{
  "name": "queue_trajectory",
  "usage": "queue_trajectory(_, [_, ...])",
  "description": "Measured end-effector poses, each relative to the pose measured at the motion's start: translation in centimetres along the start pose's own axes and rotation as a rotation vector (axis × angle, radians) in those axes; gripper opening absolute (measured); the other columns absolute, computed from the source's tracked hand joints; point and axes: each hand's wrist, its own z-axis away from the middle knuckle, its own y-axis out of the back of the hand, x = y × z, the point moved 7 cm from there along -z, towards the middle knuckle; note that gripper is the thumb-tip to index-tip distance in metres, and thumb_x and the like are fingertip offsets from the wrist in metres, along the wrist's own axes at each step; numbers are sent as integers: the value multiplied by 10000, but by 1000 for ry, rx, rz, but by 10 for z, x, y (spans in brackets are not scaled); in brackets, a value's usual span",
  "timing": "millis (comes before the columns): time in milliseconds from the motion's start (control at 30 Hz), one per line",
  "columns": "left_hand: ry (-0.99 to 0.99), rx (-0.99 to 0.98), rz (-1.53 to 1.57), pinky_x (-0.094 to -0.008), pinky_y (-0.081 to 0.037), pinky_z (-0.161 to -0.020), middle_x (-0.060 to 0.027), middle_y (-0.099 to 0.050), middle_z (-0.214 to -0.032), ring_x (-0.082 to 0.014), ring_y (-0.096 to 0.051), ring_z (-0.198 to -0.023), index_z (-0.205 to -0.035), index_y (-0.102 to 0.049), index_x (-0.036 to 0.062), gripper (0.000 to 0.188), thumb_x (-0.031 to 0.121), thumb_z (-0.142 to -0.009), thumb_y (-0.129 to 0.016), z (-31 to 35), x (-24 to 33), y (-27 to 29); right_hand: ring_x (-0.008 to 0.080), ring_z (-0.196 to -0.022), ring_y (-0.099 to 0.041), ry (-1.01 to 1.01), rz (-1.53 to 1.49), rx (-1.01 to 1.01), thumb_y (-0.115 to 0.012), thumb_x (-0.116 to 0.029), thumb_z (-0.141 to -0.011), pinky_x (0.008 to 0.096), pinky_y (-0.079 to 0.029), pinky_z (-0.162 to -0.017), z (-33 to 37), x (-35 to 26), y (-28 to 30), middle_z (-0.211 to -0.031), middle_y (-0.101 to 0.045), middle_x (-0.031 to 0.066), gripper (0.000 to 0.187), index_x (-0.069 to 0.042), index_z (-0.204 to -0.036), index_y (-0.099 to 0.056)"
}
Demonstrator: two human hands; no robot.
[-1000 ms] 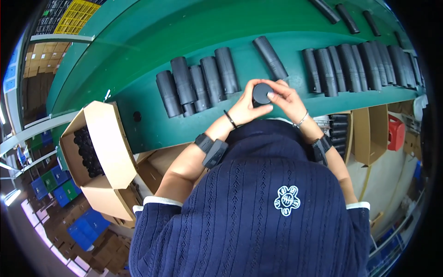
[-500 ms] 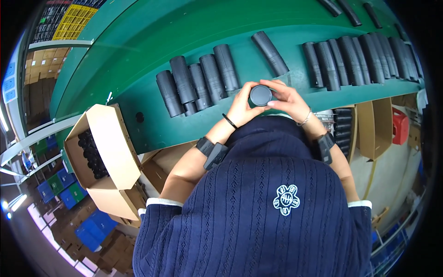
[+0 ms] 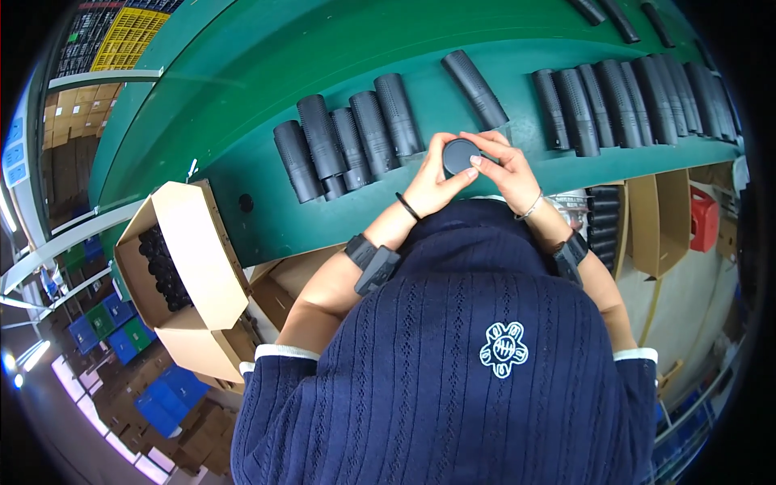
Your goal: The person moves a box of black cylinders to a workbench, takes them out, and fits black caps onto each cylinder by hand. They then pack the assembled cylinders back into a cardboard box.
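Between my two hands, near the front edge of the green workbench (image 3: 323, 226), a round black cap-like end (image 3: 462, 155) faces up. Whether it is a loose cap or the end of a tube is hidden by my fingers. My left hand (image 3: 432, 178) curls round its left side, thumb at its lower rim. From the right, my right hand (image 3: 509, 168) grips it, with the thumb pressing on the top face. Just beyond my hands a single black perforated tube (image 3: 475, 89) lies slanted on the bench.
Several black tubes (image 3: 356, 137) lie grouped at left, and a longer row (image 3: 622, 105) at right. An open cardboard box (image 3: 202, 259) of small black parts stands at left. More boxes (image 3: 659, 222) and a red container (image 3: 703, 218) are at lower right.
My right thumb has moved from the cap's lower edge onto its top face. Both hands still hold the piece in nearly the same place.
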Motion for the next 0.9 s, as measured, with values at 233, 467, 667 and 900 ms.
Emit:
queue_trajectory(233, [-46, -100, -108, -350, -384, -954, -124, -462, -1154, -217, -466, -1111, -1224, -261, 67, 787, 203, -672, -805, -4, 5, 9, 216, -1205, -413, 35, -81, -123, -709, -142, -731, 346, -324, -1025, 3, -6, -5, -1220, -442, 67, 636, -65, -1309, -457])
queue_trajectory(467, [-96, -86, -188, -324, -429, -945, -100, -529, -1195, -186, -500, -1140, -1276, -420, 17, 707, 113, -676, -782, -5, 3, 24, 223, -1145, -483, 226, 232, -57, -756, -84, -640, 328, -398, -988, -14, -13, -10, -1173, -485, 105, 639, -25, -1223, -502])
queue_trajectory(667, [-43, -27, -270, -333, -447, -936, -114, -530, -1169, -188, -526, -1092, -1268, -393, 7, 690, 85, -694, -767, -4, 0, 26, 291, -993, -569, 339, 462, 64, -757, -112, -635, 334, -448, -890, -13, -22, -18, -1033, -582, 126, 596, -24, -1176, -524])
queue_trajectory(900, [-85, -64, -215, -340, -413, -980, -120, -504, -1210, -201, -490, -1151, -1282, -385, 13, 710, 67, -686, -768, 0, -1, 26, 229, -1224, -422, 179, 145, -147, -746, -56, -659, 349, -362, -1034, -9, -4, -16, -1290, -422, 100, 734, -52, -1315, -416])
